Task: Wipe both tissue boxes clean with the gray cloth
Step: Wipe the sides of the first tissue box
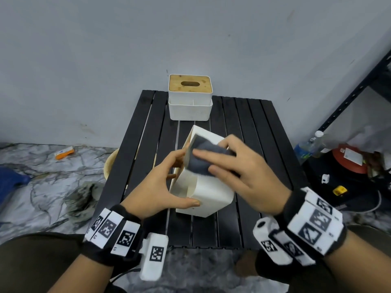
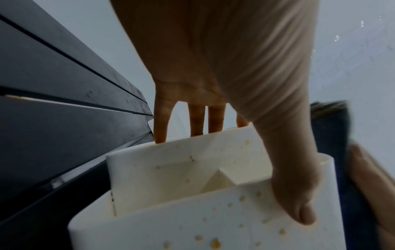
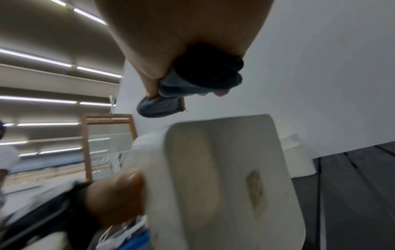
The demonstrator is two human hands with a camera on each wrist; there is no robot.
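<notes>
A white tissue box is tilted above the black slatted table. My left hand grips it, thumb on the near face and fingers behind the far edge. In the left wrist view the box is speckled with yellowish spots under my thumb. My right hand holds the gray cloth against the box's upper face. The right wrist view has the cloth bunched between thumb and fingers above the box. A second white tissue box with a bamboo lid stands at the table's back edge.
A grey wall stands right behind the table. At the right are a dark metal shelf, a water bottle and a red-topped appliance. On the marble floor at the left lie a dirty rag and an orange packet.
</notes>
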